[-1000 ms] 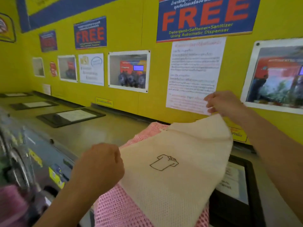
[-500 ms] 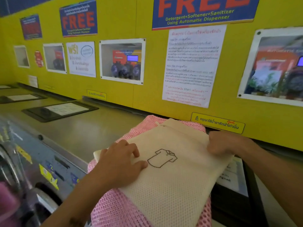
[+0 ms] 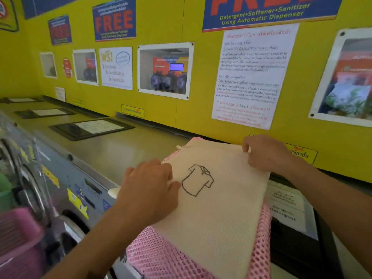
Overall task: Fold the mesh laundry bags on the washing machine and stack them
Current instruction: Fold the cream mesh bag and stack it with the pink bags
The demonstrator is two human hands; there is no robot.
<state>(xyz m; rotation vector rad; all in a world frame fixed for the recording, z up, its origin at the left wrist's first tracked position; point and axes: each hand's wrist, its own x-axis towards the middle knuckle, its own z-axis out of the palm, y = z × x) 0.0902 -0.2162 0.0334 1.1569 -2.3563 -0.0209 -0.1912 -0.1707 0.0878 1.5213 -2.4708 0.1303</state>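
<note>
At the far left edge a blurred pink basket (image 3: 19,234) sits low beside the washing machine (image 3: 66,190), whose grey top runs along under the yellow wall (image 3: 165,109) with its posters. Moving right, the left hand (image 3: 150,190) lies flat and open, palm down, fingers spread on the left part of the cream mesh bag (image 3: 217,214), pressing it rather than gripping it, with its fingertips just beside the printed shirt outline (image 3: 198,180). That cream bag rests on the machine top, directly over a pink mesh bag (image 3: 161,256) whose coarse netting shows along the near and right edges. Further right, the right hand (image 3: 263,153) is closed in a pinch on the cream bag's far right edge, close to the wall. To the right of the bags a black panel (image 3: 302,250) with a paper label is set into the top. Judging by how things lie, the task is partway through: the cream bag is stacked on the pink one and looks smoothed flat, but I cannot tell how many folds it has, and the pink bag beneath looks loosely bunched. Compared with a second ago, when both hands held the cream bag raised and draped in the air, it now lies down flat on the pile; half a second ago it was already down, and the hands have barely shifted.
</note>
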